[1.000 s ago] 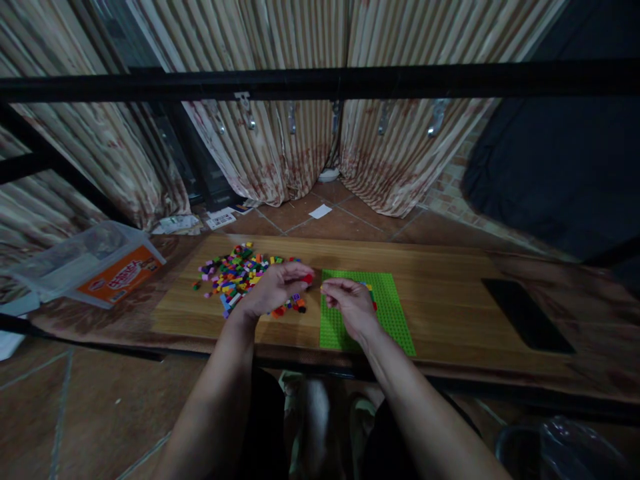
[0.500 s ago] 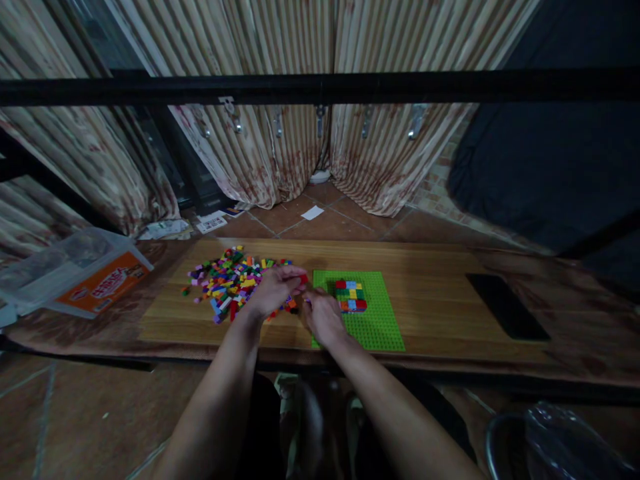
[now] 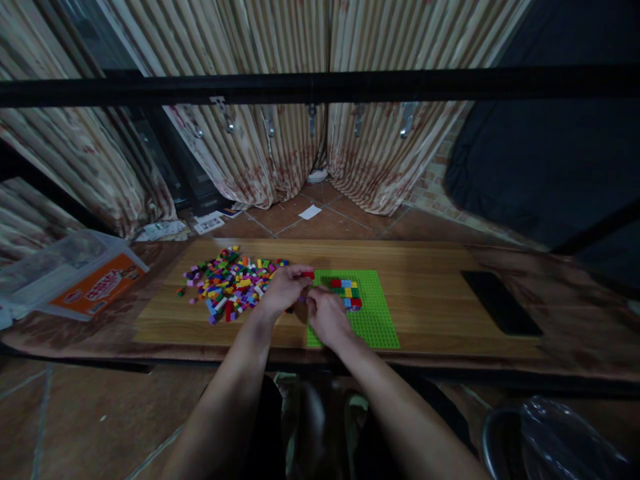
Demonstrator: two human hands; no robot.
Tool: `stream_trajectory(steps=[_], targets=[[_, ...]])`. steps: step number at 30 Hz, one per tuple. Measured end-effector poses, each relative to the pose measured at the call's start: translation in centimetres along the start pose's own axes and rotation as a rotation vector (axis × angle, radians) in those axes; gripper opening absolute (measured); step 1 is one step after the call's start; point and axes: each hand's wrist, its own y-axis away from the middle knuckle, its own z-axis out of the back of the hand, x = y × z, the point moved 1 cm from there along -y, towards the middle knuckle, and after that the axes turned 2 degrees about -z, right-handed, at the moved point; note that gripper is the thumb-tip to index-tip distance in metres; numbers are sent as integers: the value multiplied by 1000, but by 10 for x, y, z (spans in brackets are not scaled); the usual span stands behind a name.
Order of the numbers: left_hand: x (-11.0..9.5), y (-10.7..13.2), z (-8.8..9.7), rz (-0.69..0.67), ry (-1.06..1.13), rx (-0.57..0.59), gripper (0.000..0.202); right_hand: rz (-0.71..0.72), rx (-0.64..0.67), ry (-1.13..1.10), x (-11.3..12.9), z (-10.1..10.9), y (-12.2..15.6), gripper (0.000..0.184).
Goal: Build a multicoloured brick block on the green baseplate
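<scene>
My left hand (image 3: 287,288) is closed, pinching a red toy brick (image 3: 309,275) over the left edge of the green studded baseplate (image 3: 375,327). My right hand (image 3: 327,315) sits just beside it, over the baseplate's left part. Its fingers are curled together near the left fingertips, and what lies between them is hidden. A small build of red, blue, yellow and green bricks (image 3: 349,294) stands on the baseplate, partly covered by my right hand. A heap of loose coloured bricks (image 3: 235,283) spreads to the left of my left hand.
A wooden board (image 3: 425,300) lies under everything, with a black flat phone-like slab (image 3: 500,303) on its right end. A clear plastic box with an orange label (image 3: 97,287) stands at left. A black bar (image 3: 320,87) crosses in front of the curtains.
My left hand has moved right with the red brick, from the heap's edge to the baseplate's left edge. My right hand stays close by it. The view has shifted slightly.
</scene>
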Motion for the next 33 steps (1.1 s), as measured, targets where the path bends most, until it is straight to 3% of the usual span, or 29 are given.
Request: stream_trajectory(steps=[6, 10, 16, 19, 24, 27, 33], targets=[[-5, -2, -14, -32, 35, 47, 27, -72, -282, -282, -29, 39, 1, 23], [-9, -3, -34, -67, 85, 150, 24, -29, -210, -383, -44, 53, -1, 32], [-6, -5, -55, -38, 130, 189, 35, -4, -190, -339, -55, 65, 1, 22], [-2, -9, -55, -65, 27, 132, 34, -115, -263, -321, -71, 71, 3, 24], [0, -11, -44, -158, -449, -37, 35, -322, -364, -226, -99, 73, 3, 26], [-2, -9, -44, -133, -590, 0, 39, -318, -319, -195, -100, 65, 2, 28], [-1, -4, -51, -116, -648, 66, 35, -276, -258, -65, -92, 51, 2, 28]])
